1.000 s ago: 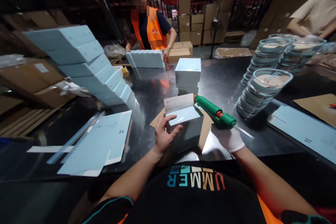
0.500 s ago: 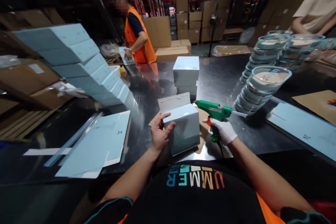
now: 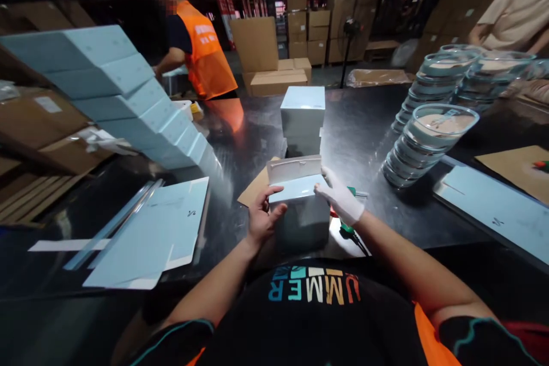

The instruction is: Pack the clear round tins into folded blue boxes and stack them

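Observation:
A light-blue cardboard box (image 3: 302,223) stands before me on the table, its back flap (image 3: 294,170) raised. My left hand (image 3: 262,220) grips the box's left side, thumb on the front face and fingers at the top edge. My right hand (image 3: 343,199), in a white glove, holds the top right corner beside the flap. Partly hidden behind that hand, a green hot glue gun (image 3: 348,233) lies on the table. Brown cardboard (image 3: 256,186) shows under and left of the box. Another light-blue box (image 3: 302,120) stands just behind.
Stacked light-blue boxes (image 3: 128,97) lean at left, above flat blue sheets (image 3: 141,240) and clear strips (image 3: 115,223). At right are stacked clear containers (image 3: 422,146) and more blue sheets (image 3: 497,206). A person in an orange vest (image 3: 206,51) stands across the table; another person (image 3: 514,11) is at far right.
My right hand has let go of the glue gun, now lying on the table, and moved left onto the box's top corner. The person in orange has moved left and turned away.

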### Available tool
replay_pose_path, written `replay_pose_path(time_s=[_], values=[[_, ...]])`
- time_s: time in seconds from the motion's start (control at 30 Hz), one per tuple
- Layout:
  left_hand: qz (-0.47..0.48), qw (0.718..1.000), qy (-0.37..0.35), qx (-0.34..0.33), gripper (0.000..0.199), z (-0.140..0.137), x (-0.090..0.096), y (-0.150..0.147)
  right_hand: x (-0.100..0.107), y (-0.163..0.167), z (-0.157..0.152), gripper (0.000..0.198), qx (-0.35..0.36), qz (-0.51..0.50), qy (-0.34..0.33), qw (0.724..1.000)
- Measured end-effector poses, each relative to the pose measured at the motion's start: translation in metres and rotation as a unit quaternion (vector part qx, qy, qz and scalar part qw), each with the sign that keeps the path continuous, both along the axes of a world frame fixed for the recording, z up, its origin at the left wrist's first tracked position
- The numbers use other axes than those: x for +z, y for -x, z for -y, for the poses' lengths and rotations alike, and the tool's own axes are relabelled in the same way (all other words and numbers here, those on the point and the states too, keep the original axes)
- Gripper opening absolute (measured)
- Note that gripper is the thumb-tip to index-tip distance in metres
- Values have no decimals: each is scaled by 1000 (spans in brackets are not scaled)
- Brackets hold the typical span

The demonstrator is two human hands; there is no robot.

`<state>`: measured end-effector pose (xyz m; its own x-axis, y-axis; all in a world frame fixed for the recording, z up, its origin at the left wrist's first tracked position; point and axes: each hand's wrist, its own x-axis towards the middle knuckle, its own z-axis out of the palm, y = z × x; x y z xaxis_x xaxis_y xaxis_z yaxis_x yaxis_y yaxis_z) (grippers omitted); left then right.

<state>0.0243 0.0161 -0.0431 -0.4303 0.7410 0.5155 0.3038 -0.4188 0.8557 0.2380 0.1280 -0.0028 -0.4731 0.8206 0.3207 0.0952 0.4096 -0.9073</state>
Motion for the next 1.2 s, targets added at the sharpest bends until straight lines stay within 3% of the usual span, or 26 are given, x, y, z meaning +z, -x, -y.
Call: replay_pose_path(time_s=[0.1,0.2,0.33,0.4,0.5,0.6,0.7,0.73,0.8,0.87,0.93,1.0,1.07,1.13,1.2], values=[[-3,1000,2,-26,65,-1,-6,5,3,15,3,35,11,-10,23,1000],[-18,999,-22,-35,61,-4,-12,10,-1,6,2,42,36,-8,-25,999],[0,993,-108,-38,57,-10,-11,13,-10,-13,3,57,84,-1,-71,994],[6,990,-119,-72,59,-13,-4,17,-10,-17,7,44,108,-5,-87,990],[-83,982,-89,-144,53,-11,9,26,-5,-17,13,26,152,2,-127,980],[-175,960,-86,-202,40,-5,20,32,1,-17,15,26,179,11,-147,973],[-183,954,-109,-208,27,-2,23,30,-3,-20,15,26,185,11,-143,972],[-184,954,-115,-208,25,-2,22,28,-8,-21,16,30,172,15,-132,976],[-190,953,-121,-201,27,-1,17,27,-23,-23,19,60,128,40,-89,987],[-191,960,-113,-170,47,2,9,34,-38,-21,22,93,91,81,-37,992],[-183,974,-75,-110,77,8,1,55,-42,-16,24,95,75,109,1,991],[-186,982,4,-19,94,18,-6,96,-27,-10,17,80,56,95,7,994],[-220,960,125,115,93,34,-12,152,11,-1,-5,66,1,50,-19,999],[-250,890,285,252,91,57,-17,213,63,10,-43,52,-93,5,-64,994],[-243,792,450,334,83,85,-21,266,120,24,-94,44,-204,-61,-89,973]])
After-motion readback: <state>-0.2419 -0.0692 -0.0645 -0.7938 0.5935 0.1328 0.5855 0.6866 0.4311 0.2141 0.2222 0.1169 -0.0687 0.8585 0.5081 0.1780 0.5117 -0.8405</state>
